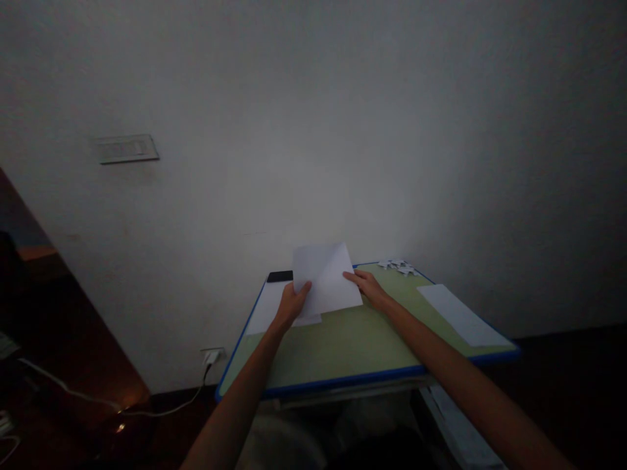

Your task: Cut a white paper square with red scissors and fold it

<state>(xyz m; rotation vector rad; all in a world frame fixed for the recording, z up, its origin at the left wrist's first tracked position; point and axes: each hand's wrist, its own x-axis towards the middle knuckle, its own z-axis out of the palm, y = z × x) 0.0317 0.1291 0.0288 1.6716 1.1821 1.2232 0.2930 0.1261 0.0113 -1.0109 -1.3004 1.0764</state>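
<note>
A white sheet of paper [327,277] is lifted off a green table with a blue edge [353,352], tilted up toward the wall. My left hand [292,303] pinches the sheet's lower left edge, thumb on top. My right hand [368,287] grips its right edge with fingers closed on it. Under the left hand another white sheet [267,312] lies flat on the table.
A dark flat object [279,276] lies at the table's far left corner. Small paper scraps [399,266] sit at the far right corner, and a white strip of paper [461,316] lies along the right side. A wall socket with a cable [211,358] is low on the wall to the left.
</note>
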